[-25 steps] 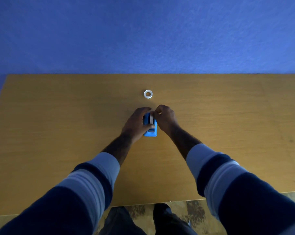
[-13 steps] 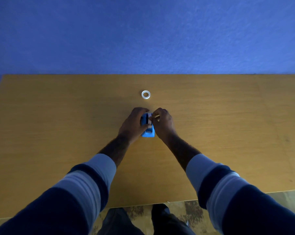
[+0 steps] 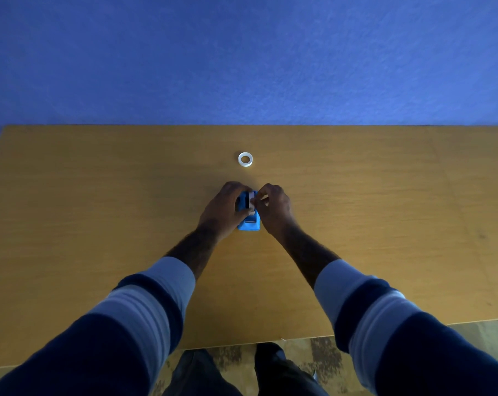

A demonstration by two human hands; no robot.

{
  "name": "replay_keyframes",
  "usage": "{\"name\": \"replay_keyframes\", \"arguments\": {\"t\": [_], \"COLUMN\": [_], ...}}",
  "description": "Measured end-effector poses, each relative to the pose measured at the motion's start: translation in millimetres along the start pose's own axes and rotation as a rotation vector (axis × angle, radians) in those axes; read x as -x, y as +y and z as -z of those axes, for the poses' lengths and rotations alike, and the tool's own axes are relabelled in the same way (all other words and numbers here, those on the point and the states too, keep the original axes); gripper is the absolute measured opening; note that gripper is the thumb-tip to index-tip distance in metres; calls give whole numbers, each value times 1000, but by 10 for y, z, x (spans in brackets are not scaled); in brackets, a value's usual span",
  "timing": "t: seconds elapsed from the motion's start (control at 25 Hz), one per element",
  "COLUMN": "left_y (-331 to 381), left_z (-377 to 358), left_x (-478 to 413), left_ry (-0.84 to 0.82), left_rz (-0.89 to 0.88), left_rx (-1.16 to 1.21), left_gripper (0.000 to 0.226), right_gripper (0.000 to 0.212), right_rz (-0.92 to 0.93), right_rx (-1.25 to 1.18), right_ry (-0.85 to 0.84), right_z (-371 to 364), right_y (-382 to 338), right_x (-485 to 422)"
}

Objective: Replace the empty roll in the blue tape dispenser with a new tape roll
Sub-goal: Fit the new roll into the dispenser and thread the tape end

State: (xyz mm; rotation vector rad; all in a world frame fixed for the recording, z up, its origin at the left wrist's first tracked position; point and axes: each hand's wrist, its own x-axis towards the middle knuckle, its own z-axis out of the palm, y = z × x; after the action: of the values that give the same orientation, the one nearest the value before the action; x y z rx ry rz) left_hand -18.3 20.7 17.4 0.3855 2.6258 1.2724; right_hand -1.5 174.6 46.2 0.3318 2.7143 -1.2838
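- Left hand (image 3: 223, 208) wraps the left flank of the blue tape dispenser (image 3: 249, 222), fingers curled closed around its body, pinning it to the wooden table (image 3: 385, 224).
- Right hand (image 3: 275, 207) is curled at the dispenser's right upper side, fingertips pinched on what looks like a tape roll (image 3: 252, 200) seated edge-up in the cradle; a pale band shows between the two hands. Whether the pinch is on the roll's rim or on a loose tape end cannot be told.
- Dispenser sits flat, mid-table, its near end pointing toward the person, cutter end apparently nearest.
- White ring (image 3: 245, 159) lies flat farther back on the table, well apart from the hands; judged to be the empty core already removed, though it could be otherwise.
- Step in hand, by judgement: seating the new roll on its hub, or drawing the tape end toward the cutter.
- To do it well: keep the left hand bearing down so the light plastic body does not skid or tip; press the roll straight into the cradle until both hub ends sit level; check the tape unwinds toward the cutter, sticky side down.
- Risk: a cocked hub would jam; tape end may fold back on the roll.
- Blue wall (image 3: 242, 58) stands behind the table.
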Motion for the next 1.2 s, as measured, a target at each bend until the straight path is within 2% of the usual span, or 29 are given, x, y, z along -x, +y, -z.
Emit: {"name": "replay_keyframes", "arguments": {"t": [0.24,0.4,0.52,0.64,0.92,1.2], "left_y": [-12,0,0,0,37,33], "left_z": [0,-18,-27,-21,-29,-45], "left_x": [-30,-22,-1,23,-17,-8], "left_ry": [-4,7,5,-22,8,7], "left_rz": [18,14,30,45,34,52], "left_rx": [4,-25,-18,8,-33,-46], "left_gripper": [44,42,45,54,38,43], "right_gripper": [12,11,9,11,16,14], "right_rz": [6,-89,-146,-109,-103,-190], "right_rx": [106,191,170,142,136,155], "right_ry": [22,14,-19,0,39,-16], "right_z": [3,29,44,41,-9,73], "right_y": [-92,-245,-290,-230,-190,-272], "right_x": [-11,-168,-219,-119,-36,-219]}}
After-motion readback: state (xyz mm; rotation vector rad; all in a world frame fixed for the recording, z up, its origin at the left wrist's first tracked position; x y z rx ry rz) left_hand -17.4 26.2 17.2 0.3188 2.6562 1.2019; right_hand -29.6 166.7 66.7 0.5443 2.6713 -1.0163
